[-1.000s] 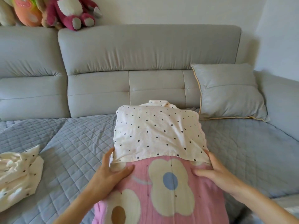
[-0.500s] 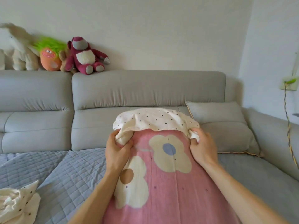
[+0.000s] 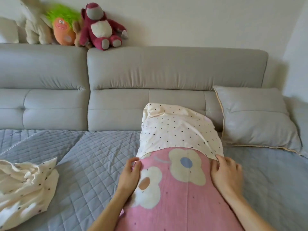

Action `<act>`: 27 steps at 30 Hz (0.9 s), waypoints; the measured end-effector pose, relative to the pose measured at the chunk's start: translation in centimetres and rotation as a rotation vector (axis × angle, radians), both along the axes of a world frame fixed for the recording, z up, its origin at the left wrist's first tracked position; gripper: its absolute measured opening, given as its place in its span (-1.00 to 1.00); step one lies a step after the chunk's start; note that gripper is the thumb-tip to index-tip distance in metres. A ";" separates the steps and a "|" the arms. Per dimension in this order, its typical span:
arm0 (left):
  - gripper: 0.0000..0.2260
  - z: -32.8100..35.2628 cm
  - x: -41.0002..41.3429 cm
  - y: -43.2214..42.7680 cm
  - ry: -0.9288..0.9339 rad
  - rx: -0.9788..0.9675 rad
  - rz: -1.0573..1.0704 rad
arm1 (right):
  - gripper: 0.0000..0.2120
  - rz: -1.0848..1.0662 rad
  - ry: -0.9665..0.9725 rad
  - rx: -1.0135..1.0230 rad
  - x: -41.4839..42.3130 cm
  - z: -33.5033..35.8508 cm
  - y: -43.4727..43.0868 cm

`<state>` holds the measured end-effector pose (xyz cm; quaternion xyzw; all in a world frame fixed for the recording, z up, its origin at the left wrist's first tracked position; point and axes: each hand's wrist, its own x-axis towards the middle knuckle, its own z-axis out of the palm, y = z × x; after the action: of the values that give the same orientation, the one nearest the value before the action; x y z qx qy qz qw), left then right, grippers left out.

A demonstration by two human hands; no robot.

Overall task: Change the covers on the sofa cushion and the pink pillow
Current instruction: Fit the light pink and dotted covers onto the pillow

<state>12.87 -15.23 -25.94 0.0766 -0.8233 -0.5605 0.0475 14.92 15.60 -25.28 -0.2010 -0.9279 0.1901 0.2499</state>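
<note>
Midway through the pillow job, I have the pink pillow (image 3: 180,194) lying lengthwise on the quilted sofa seat (image 3: 93,157), its near end toward me and its far end inside the cream polka-dot cover (image 3: 178,130). My left hand (image 3: 130,174) pinches the cover's open edge at the pillow's left side, fingers curled on the cloth. My right hand (image 3: 226,170) lies on the right side with fingertips at the hem; whether it grips the hem or only presses it, I cannot tell.

By my reading, the cover sits over only the far third of the pillow, so most of the pulling is still ahead. To do it well, I judge both sides should come toward me evenly, with the far corners of the pillow seated in the cover's corners first; the top already shows slack folds and a bit of pink peeking out at the far right.

Just right of the pillow's far end, the grey sofa cushion (image 3: 256,120) leans against the backrest (image 3: 175,70); it could crowd my right elbow. A second crumpled polka-dot cover (image 3: 25,189) lies well apart at near left. Plush toys (image 3: 100,29) sit along the top of the backrest.
</note>
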 end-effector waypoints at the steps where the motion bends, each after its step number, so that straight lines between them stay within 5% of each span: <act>1: -0.93 0.0 -0.6 -0.3 0.013 -0.033 -0.001 | -0.73 0.031 0.050 0.033 0.1 0.9 -0.6; 4: -0.84 0.0 -2.6 -1.7 0.035 -0.217 -0.044 | -0.75 0.152 0.147 0.064 1.6 4.2 -4.1; 7: -0.95 0.4 -3.3 -2.1 0.086 -0.282 -0.055 | -0.50 0.379 0.027 0.056 3.4 6.3 -9.8; 10: -0.89 0.5 -4.2 -1.7 0.110 -0.145 -0.010 | -0.19 0.443 -0.212 0.208 3.2 7.1 -15.4; 15: -0.88 1.3 -5.4 -2.2 0.027 0.300 -0.044 | -0.05 0.392 -0.375 0.408 1.5 5.3 -21.6; 19: -0.80 0.3 -5.9 -2.5 -0.095 0.362 -0.150 | -0.49 0.278 -0.300 0.557 -1.1 0.5 -22.2; 27: -0.66 3.1 -1.4 -0.6 -0.122 0.275 -0.262 | -0.58 0.423 -0.077 0.741 -3.2 2.9 -18.8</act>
<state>11.43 -15.82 -22.81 0.0084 -0.7431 -0.6635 -0.0865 11.68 -3.23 -22.38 0.0901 -0.9630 -0.1165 0.2258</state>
